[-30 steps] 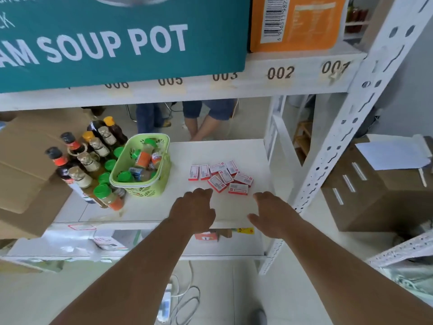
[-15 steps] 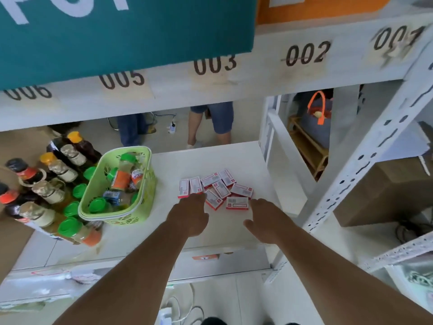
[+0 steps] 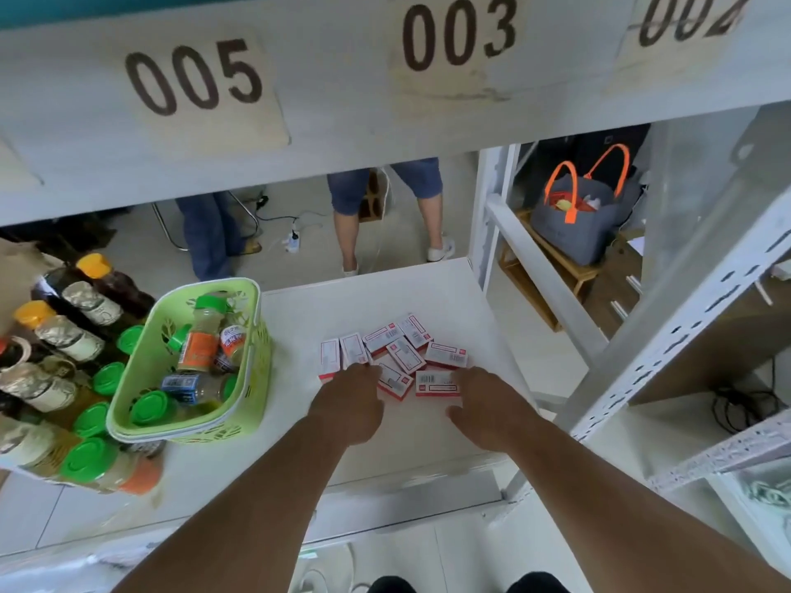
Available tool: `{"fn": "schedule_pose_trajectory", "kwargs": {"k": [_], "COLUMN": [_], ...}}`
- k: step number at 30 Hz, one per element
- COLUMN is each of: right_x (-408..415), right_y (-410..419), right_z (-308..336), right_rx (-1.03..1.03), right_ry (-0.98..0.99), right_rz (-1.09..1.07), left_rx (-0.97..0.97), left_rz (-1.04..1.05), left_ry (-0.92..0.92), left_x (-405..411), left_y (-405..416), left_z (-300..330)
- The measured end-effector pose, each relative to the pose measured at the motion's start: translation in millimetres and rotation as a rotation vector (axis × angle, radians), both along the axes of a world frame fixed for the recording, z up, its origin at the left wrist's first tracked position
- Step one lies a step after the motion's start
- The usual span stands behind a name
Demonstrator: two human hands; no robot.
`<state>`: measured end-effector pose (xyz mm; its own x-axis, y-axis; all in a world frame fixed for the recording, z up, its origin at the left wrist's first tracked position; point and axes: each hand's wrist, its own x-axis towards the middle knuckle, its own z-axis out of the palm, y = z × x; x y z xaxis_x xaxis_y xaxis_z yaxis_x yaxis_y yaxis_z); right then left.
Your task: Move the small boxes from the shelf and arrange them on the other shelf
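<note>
Eight or so small red-and-white cardboard boxes (image 3: 396,357) clustered on white shelf (image 3: 492,318), left hand (image 3: 349,404) fingers curled at cluster's near edge, grasp unclear, right hand (image 3: 483,406) fingers touching nearest box, grip indeterminate.

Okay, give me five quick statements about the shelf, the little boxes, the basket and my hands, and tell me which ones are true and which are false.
1. The small boxes lie loosely clustered on the white shelf. True.
2. The green basket stands to the right of the boxes. False: it stands to their left.
3. The left hand and the right hand are both at the near edge of the cluster. True.
4. The basket is empty. False: it holds bottles with green caps.
5. The label above the boxes reads 003. True.
</note>
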<state>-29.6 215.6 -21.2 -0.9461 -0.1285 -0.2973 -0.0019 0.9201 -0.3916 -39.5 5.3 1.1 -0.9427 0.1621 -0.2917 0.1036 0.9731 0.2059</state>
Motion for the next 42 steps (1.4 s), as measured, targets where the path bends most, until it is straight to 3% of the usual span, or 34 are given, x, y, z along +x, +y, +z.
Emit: {"fn": "schedule_pose_trajectory", "kwargs": {"k": [8,21,32,38,42], "right_x": [-5,-11,40,80,118], "right_y": [-1,-6,13,28,36], "right_z": [-2,6,72,111,130], "right_rx": [0.056,0.008,0.033,0.02,0.02], "right_ry": [0.035,0.026,0.038,0.09,0.123], "right_rz": [-0.018,-0.08,0.059,0.058,0.028], "left_rx": [-0.015,0.094,0.186,0.162,0.251], "left_rz": [-0.002,0.01,0.195,0.117,0.064], "left_ry": [0.089,0.071,0.083,0.129,0.115], "left_x": [-3,-2,58,89,113], "left_y": [-6,-17,-18,-13,-7], "left_z": [-7,-11,54,92,111]}}
